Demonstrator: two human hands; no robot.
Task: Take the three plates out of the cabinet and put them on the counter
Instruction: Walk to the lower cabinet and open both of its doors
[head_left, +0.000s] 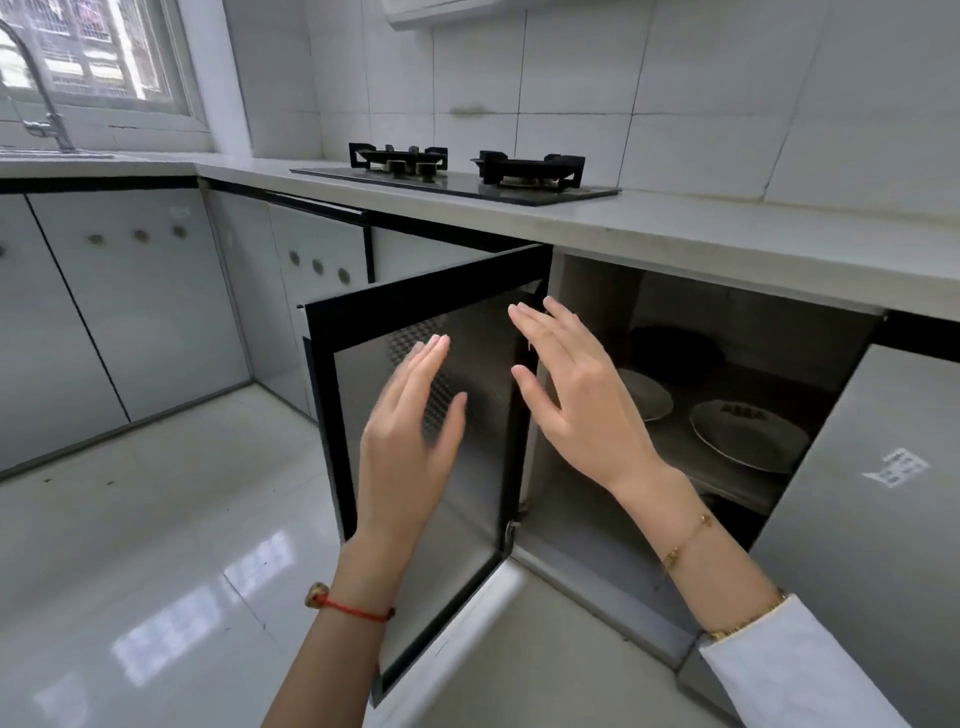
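Observation:
The cabinet (587, 519) under the counter (753, 239) stands open, its black-framed glass door (415, 306) swung out to the left. On its shelf lie three plates: a dark plate (675, 349) at the back, a white plate (647, 395) in the middle partly hidden by my right hand, and a white plate with a dark pattern (748, 434) at the front right. My left hand (410, 441) hovers open in front of the door glass. My right hand (582, 410) is open at the cabinet mouth, fingers spread, holding nothing.
A black two-burner gas hob (457, 176) sits on the counter above and left of the cabinet. A grey cabinet door (878, 509) lies to the right of the opening. Farther left are a sink faucet (47, 104), a window and glossy floor tiles (156, 545).

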